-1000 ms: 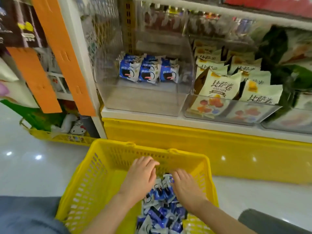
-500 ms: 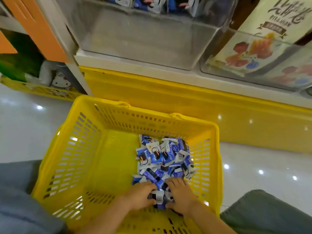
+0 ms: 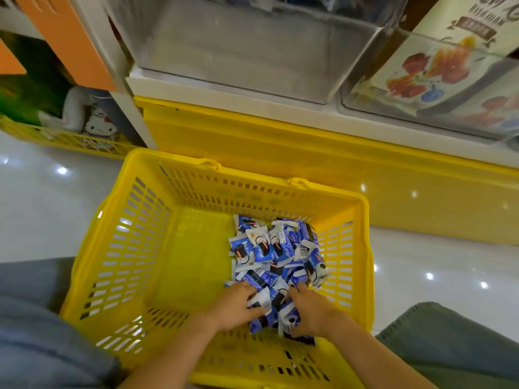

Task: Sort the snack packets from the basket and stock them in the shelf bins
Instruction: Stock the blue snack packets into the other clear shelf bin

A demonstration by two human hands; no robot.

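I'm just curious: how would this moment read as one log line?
step: gathering | left hand: on blue packets | right hand: on packets | yellow basket: pile at right side | clear bin: above

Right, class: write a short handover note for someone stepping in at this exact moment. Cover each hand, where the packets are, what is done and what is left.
Left hand: in the yellow basket, fingers curled round blue snack packets at the near end of the pile.
Right hand: also in the basket, gathering packets from the other side.
Packets: heaped in the basket's right half.
Clear shelf bin: front part bare.
Done: a handful is gathered.
Left: lift it into the bin, then clear the pile.
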